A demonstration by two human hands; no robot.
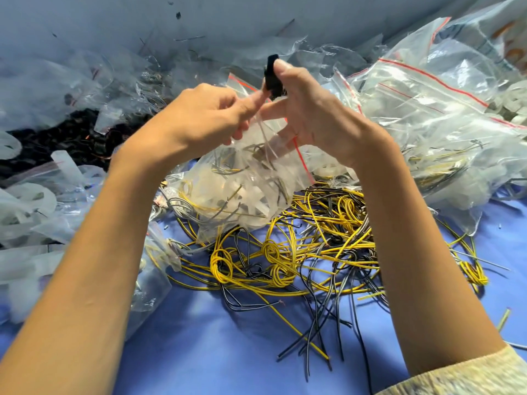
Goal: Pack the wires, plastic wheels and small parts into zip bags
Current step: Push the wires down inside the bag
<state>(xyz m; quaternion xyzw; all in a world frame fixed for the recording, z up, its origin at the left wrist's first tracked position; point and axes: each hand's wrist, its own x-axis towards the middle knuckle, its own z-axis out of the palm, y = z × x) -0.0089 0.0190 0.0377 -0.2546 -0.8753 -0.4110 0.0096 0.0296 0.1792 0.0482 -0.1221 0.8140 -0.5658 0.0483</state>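
From my remote seat I see both hands raised in the middle of the frame, above a blue counter. The right hand pinches a small black part between thumb and forefinger, while its lower fingers spread against the mouth of a clear zip bag. The left hand has its fingers clenched on the bag's upper edge, with the index finger stretched toward the black part. The bag hangs below the 2 hands, just under the black part, and already holds wires and pale plastic pieces; its red zip strip runs down beside the right wrist.

Loose yellow and black wires lie tangled on the counter in the lower middle. Filled zip bags are heaped at the right of the frame. A dark pile of small parts sits at the left, with translucent plastic wheels below it. A knitted sleeve shows at the lower right.
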